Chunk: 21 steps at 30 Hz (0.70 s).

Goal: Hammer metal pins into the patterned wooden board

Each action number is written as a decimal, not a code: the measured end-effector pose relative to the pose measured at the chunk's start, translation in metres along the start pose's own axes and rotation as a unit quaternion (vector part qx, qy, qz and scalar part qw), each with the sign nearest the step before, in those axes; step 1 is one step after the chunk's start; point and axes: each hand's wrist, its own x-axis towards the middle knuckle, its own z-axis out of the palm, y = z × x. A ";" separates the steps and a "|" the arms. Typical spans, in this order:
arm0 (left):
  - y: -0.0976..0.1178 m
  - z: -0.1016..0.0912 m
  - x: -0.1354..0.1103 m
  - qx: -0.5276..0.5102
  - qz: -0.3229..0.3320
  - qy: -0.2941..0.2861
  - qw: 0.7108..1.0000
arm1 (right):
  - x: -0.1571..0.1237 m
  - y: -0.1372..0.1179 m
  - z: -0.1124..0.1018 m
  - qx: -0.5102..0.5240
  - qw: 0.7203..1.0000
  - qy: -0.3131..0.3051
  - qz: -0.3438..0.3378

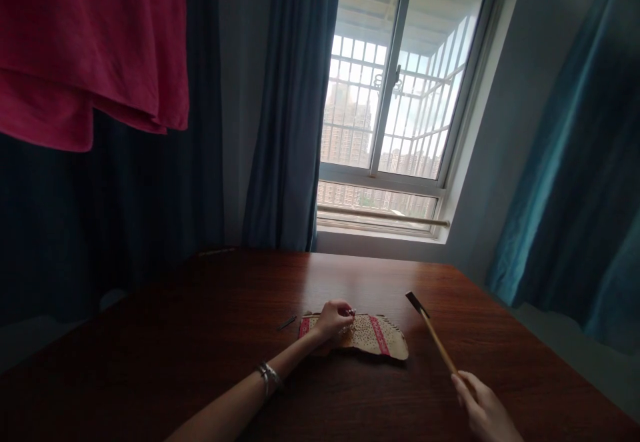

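My left hand [334, 320], with bracelets [269, 377] on its wrist, rests over a piece of cardboard-like sheet [367, 335]. Its thumb and fingers are pinched together near the sheet's far edge, and what they hold is too small to make out. The sheet is tan, dotted with many small dark marks, and crossed by pink-red bands; its edges are uneven. In my right hand [480, 402] is a hammer [437, 342], gripped by its wooden handle. The dark hammer head is raised to the right of the sheet, apart from it.
A thin dark metal piece [287, 323] lies left of the sheet on the brown wooden table [240, 309]. Beyond the table are a barred window [380, 109] and blue curtains [295, 109]. Red cloth [100, 49] hangs at the upper left.
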 end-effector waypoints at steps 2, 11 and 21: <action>0.000 0.000 0.000 -0.003 -0.005 -0.003 1.000 | -0.008 -0.024 0.007 0.130 0.990 -0.018 0.047; 0.001 -0.001 -0.001 -0.005 0.004 0.002 1.000 | -0.038 -0.102 0.036 0.350 0.906 -0.214 0.101; -0.009 0.002 0.002 -0.011 0.003 0.000 1.000 | -0.039 -0.108 0.057 0.351 0.910 -0.191 0.108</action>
